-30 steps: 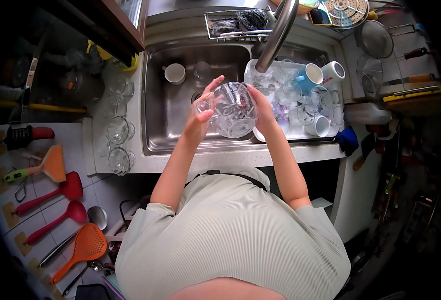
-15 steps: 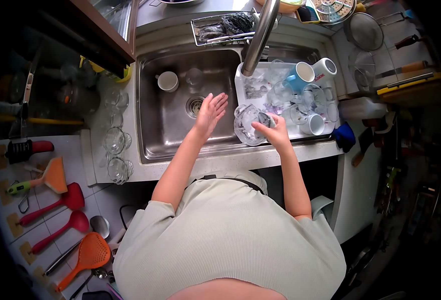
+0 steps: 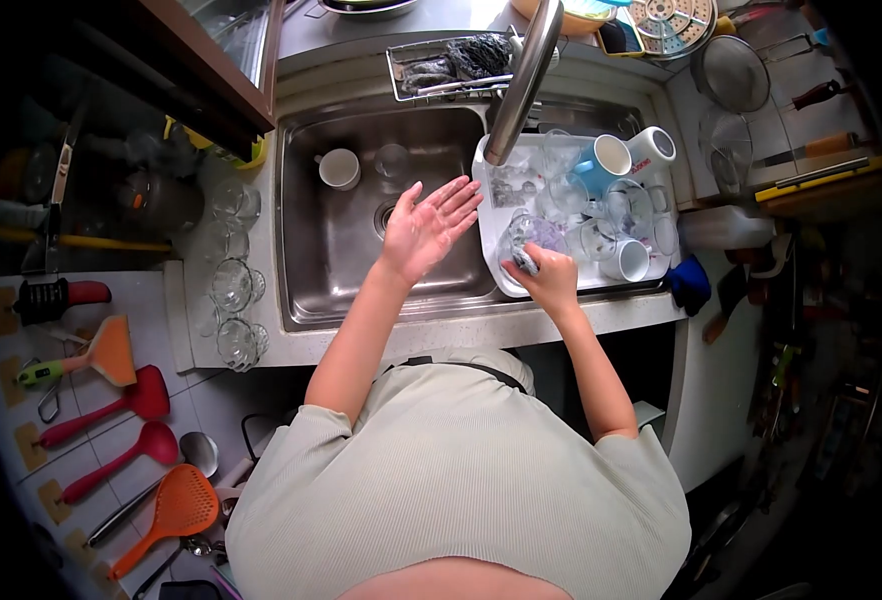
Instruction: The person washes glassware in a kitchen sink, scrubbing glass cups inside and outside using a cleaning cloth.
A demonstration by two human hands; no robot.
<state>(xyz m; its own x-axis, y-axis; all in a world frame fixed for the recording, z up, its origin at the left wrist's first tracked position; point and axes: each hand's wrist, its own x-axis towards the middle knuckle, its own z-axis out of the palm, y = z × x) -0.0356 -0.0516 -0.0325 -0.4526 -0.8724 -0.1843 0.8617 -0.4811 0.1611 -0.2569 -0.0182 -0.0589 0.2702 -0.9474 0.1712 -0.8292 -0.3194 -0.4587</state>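
My left hand is over the sink basin, palm up, fingers spread, holding nothing. At the near left corner of the white tray, my right hand grips a clear glass vessel, partly covered by the fingers. Several clear glasses, a light blue mug and white cups crowd the tray. A white cup and a clear glass rest in the left basin near its far side.
The faucet hangs between basin and tray. Behind it is a wire rack with dark scrubbers. Several clear glasses line the left counter. A blue cloth lies right of the tray. Utensils, including an orange skimmer, hang at the left.
Both hands held the glass vessel over the sink; my left hand has let go and opened. My right hand has carried the vessel right and onto or just above the tray.
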